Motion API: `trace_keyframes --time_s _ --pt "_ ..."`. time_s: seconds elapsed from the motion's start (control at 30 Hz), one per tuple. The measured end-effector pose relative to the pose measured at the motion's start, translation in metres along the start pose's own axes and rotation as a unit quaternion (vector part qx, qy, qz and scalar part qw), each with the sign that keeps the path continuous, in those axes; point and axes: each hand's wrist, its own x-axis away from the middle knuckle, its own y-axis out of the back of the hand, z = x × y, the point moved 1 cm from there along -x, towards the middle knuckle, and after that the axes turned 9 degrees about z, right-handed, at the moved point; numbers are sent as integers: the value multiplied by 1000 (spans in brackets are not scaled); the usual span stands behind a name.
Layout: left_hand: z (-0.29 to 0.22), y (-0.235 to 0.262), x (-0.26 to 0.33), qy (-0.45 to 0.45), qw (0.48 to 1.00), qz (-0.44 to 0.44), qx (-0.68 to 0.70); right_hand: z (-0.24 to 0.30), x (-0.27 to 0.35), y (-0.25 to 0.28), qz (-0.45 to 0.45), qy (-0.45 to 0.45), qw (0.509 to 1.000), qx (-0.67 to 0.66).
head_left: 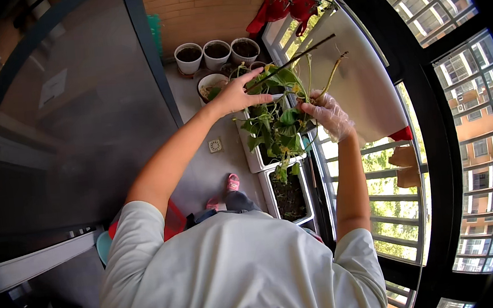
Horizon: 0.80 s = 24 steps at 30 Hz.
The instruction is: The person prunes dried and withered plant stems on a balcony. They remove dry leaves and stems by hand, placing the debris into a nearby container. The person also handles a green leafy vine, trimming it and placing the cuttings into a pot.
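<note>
Leafy green vines (282, 121) with some yellowed leaves rise from a white rectangular planter (254, 153). My left hand (237, 95), bare, reaches in from their left side with thumb and fingers spread apart. Close to those fingers, a thin dark stick (308, 52) slants up to the right through the foliage. My right hand (331, 117), in a clear plastic glove, has its fingers closed on a plant stem at the right of the vines. A thick, pale, cut-looking stem (334, 73) sticks up above the glove. The leaves partly hide the right fingertips.
Nearer me stands a second white planter (289, 194) with dark soil. Three white pots (217, 54) line the brick wall, and another pot (211, 86) is behind my left hand. Barred windows (392, 217) run along the right. A floor drain (215, 145) lies left of the planters.
</note>
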Motion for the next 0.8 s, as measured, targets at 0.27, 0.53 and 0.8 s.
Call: trace_keyframes --time_s 0.27,0.53,0.8 --pt "15 16 -40 69 993 42 91 -24 -108 14 -3 185 929 -320" --pt "23 30 -51 196 964 -120 133 -35 -205 -5 81 121 926 -347" --pt "77 63 -39 159 946 -268 89 -54 -277 7 9 31 957 -287"
